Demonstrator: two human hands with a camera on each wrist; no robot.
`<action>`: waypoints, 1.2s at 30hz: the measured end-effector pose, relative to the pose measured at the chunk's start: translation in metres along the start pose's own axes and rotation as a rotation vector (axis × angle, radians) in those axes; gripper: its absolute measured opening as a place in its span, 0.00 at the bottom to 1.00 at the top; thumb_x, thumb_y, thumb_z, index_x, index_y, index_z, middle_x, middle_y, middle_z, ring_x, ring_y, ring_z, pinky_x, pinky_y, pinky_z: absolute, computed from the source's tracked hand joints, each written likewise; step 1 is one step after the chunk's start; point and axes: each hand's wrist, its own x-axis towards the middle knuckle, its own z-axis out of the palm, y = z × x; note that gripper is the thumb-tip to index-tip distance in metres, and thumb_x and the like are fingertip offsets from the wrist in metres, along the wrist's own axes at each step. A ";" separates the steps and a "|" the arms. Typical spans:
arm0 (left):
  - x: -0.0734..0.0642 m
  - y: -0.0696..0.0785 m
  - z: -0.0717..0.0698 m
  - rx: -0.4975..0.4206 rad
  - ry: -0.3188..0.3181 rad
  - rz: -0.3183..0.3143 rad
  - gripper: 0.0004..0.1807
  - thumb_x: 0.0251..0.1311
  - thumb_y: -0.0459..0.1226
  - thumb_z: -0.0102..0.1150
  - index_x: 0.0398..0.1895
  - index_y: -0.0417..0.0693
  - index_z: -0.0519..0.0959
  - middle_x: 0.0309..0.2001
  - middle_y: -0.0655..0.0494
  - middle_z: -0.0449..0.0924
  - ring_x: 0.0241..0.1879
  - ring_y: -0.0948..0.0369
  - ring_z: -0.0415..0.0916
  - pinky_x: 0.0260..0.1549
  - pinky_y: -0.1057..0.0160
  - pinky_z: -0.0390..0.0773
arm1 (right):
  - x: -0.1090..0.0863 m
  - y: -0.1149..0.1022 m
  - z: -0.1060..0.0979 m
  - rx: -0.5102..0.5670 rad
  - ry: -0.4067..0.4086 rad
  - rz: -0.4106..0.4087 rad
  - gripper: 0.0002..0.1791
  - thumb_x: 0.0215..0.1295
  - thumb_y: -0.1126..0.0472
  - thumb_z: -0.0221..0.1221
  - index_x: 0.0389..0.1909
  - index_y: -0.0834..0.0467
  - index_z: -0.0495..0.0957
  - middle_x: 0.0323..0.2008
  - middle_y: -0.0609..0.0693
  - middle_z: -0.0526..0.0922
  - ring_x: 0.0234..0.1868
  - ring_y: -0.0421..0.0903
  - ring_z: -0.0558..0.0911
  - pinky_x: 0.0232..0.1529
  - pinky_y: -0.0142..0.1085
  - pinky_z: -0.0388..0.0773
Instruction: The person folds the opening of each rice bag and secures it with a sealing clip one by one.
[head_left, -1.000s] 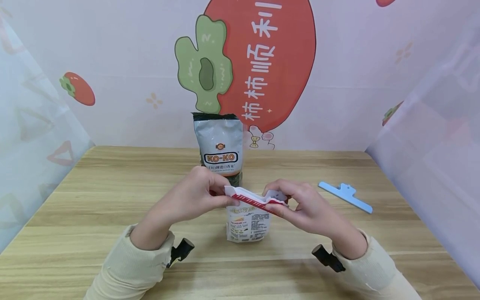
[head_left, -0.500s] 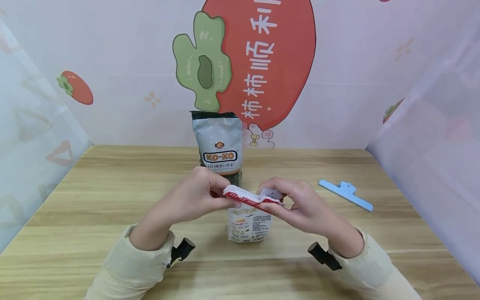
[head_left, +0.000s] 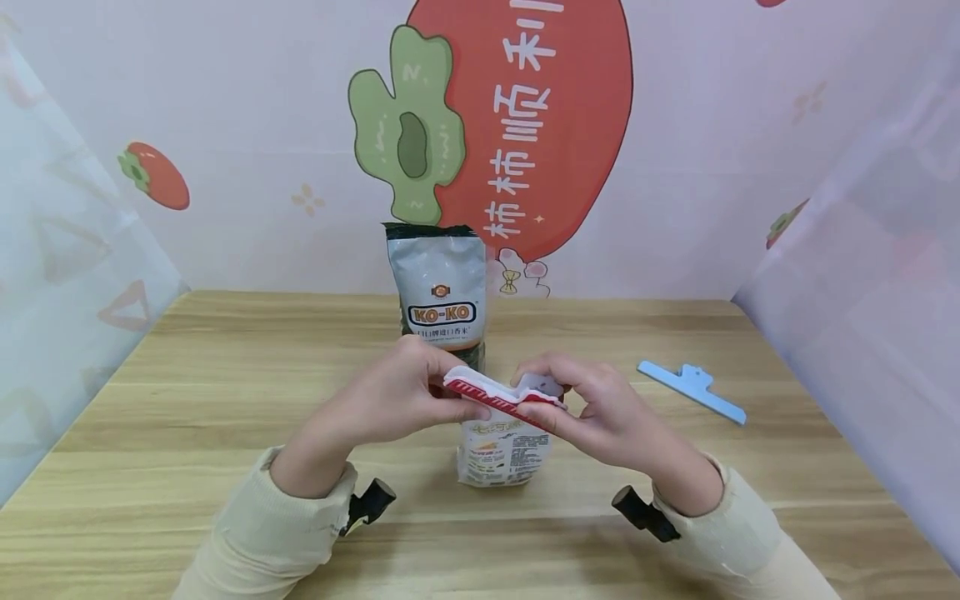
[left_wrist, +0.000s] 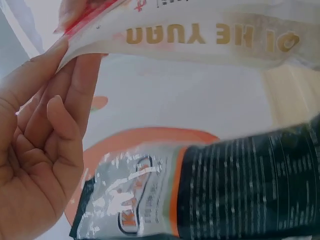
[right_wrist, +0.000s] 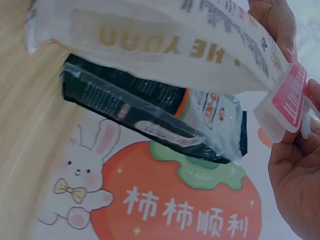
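Note:
A white printed food bag (head_left: 504,454) stands upright at the middle of the table, its red-striped top (head_left: 487,395) raised between both hands. My left hand (head_left: 408,392) pinches the left end of that top between thumb and fingers. At the other end, my right hand (head_left: 600,412) grips it with the thumb on the red side. A white piece with small dark marks (head_left: 542,385) shows by the right fingers; I cannot tell whether it belongs to the bag. The right wrist view shows the top's pink striped panel (right_wrist: 294,95) beside the right fingers.
A green and silver KO-KO rice bag (head_left: 442,287) stands close behind the white bag. To the right lies a light blue bag clip (head_left: 692,388) on the wooden table (head_left: 247,367). A printed cloth backdrop (head_left: 285,108) rises behind the table and at both sides.
The bag's top has shifted slightly left, and the white corner poking out at its left end no longer shows. My right hand has moved a little left; both hands keep their hold.

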 end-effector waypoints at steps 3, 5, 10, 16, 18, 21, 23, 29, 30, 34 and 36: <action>0.001 0.002 0.002 0.001 0.000 0.010 0.06 0.52 0.34 0.74 0.31 0.42 0.87 0.26 0.58 0.86 0.20 0.67 0.70 0.19 0.70 0.71 | 0.002 -0.001 -0.001 0.009 0.002 -0.008 0.11 0.63 0.66 0.65 0.45 0.60 0.78 0.30 0.45 0.81 0.28 0.35 0.77 0.29 0.27 0.79; 0.001 0.002 0.002 0.009 0.002 0.014 0.06 0.52 0.34 0.74 0.31 0.42 0.87 0.25 0.58 0.85 0.19 0.67 0.69 0.18 0.70 0.69 | 0.003 -0.002 -0.002 0.014 -0.002 -0.007 0.11 0.64 0.66 0.65 0.45 0.60 0.78 0.30 0.45 0.81 0.27 0.35 0.76 0.29 0.27 0.79; 0.001 0.001 0.002 0.001 -0.009 0.014 0.06 0.52 0.35 0.74 0.31 0.43 0.87 0.26 0.58 0.86 0.20 0.67 0.70 0.19 0.70 0.71 | 0.002 -0.003 -0.003 0.020 -0.015 0.020 0.12 0.63 0.67 0.66 0.46 0.60 0.78 0.31 0.45 0.81 0.28 0.35 0.76 0.28 0.28 0.79; 0.001 -0.001 0.003 -0.022 -0.033 0.009 0.06 0.53 0.35 0.73 0.33 0.43 0.87 0.27 0.58 0.86 0.21 0.67 0.71 0.20 0.69 0.73 | 0.000 -0.006 -0.004 0.022 -0.025 0.055 0.15 0.58 0.71 0.68 0.46 0.59 0.79 0.32 0.45 0.82 0.28 0.35 0.77 0.29 0.28 0.79; 0.001 -0.001 0.004 -0.024 -0.038 0.005 0.06 0.53 0.35 0.73 0.34 0.43 0.87 0.28 0.58 0.87 0.21 0.66 0.72 0.20 0.69 0.74 | 0.000 -0.005 -0.004 0.023 -0.023 0.053 0.16 0.57 0.72 0.68 0.45 0.58 0.79 0.32 0.45 0.82 0.29 0.35 0.77 0.29 0.29 0.79; 0.001 0.000 0.004 -0.026 -0.043 0.014 0.07 0.54 0.35 0.73 0.35 0.44 0.87 0.29 0.58 0.87 0.22 0.66 0.72 0.20 0.69 0.74 | -0.002 -0.005 -0.005 0.025 -0.014 0.062 0.16 0.56 0.73 0.68 0.44 0.58 0.79 0.34 0.46 0.83 0.29 0.35 0.77 0.29 0.29 0.79; 0.001 0.000 0.004 -0.032 -0.047 0.024 0.06 0.54 0.35 0.73 0.35 0.44 0.87 0.29 0.58 0.86 0.22 0.66 0.72 0.21 0.69 0.75 | -0.003 -0.004 -0.005 0.025 -0.009 0.070 0.17 0.55 0.73 0.68 0.44 0.57 0.79 0.34 0.46 0.83 0.30 0.36 0.77 0.29 0.29 0.79; 0.001 -0.002 0.004 -0.028 -0.064 0.030 0.07 0.55 0.38 0.73 0.34 0.45 0.86 0.29 0.59 0.86 0.24 0.66 0.75 0.23 0.67 0.77 | -0.008 -0.001 -0.009 -0.002 -0.014 0.092 0.20 0.53 0.73 0.70 0.47 0.57 0.80 0.38 0.47 0.85 0.35 0.37 0.80 0.35 0.32 0.82; 0.000 -0.003 0.004 -0.021 -0.068 0.023 0.08 0.55 0.38 0.73 0.35 0.45 0.86 0.30 0.59 0.86 0.24 0.66 0.75 0.24 0.67 0.78 | -0.009 0.000 -0.010 -0.008 -0.019 0.096 0.21 0.53 0.72 0.70 0.48 0.57 0.79 0.40 0.48 0.85 0.37 0.37 0.81 0.37 0.33 0.83; -0.003 -0.008 0.004 -0.006 -0.111 -0.004 0.14 0.56 0.42 0.72 0.42 0.47 0.85 0.36 0.60 0.88 0.32 0.67 0.80 0.32 0.66 0.81 | -0.016 0.002 -0.014 -0.050 -0.059 0.131 0.25 0.54 0.69 0.71 0.53 0.57 0.77 0.47 0.49 0.84 0.46 0.40 0.82 0.47 0.36 0.83; -0.006 -0.012 0.006 -0.001 -0.133 -0.024 0.17 0.56 0.43 0.72 0.47 0.47 0.84 0.42 0.60 0.87 0.38 0.66 0.82 0.40 0.65 0.83 | -0.021 0.003 -0.016 -0.069 -0.089 0.182 0.26 0.55 0.65 0.72 0.56 0.56 0.76 0.51 0.48 0.82 0.50 0.41 0.81 0.51 0.38 0.83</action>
